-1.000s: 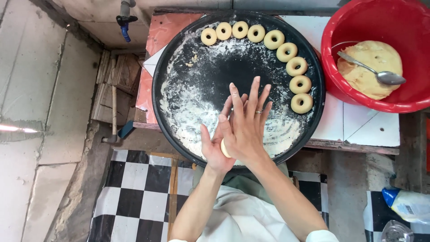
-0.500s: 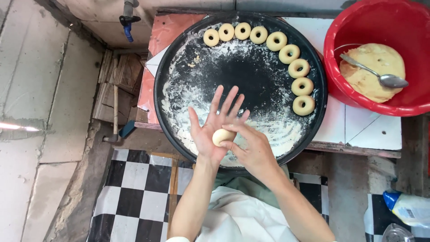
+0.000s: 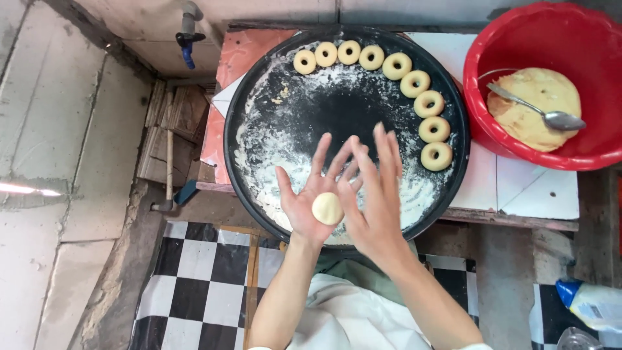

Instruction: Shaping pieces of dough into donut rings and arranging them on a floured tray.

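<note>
A small pale dough ball [image 3: 328, 209] rests on the palm of my left hand [image 3: 308, 194], which lies flat with fingers spread over the near edge of a round black tray [image 3: 337, 110] dusted with flour. My right hand [image 3: 376, 194] hovers flat just beside and partly over the ball, fingers straight. Several ring-shaped dough pieces [image 3: 414, 84] line the tray's far and right rim.
A red bowl [image 3: 492, 78] at the right holds a lump of dough [image 3: 534, 107] and a metal spoon [image 3: 541, 110]. The tray sits on a white tiled table [image 3: 518, 188]. A blue tap [image 3: 186, 45] is at the back left. A plastic bottle [image 3: 593, 304] lies bottom right.
My hands were pressed together a second ago; the right hand has slid off, and the dough ball now shows on the left palm.
</note>
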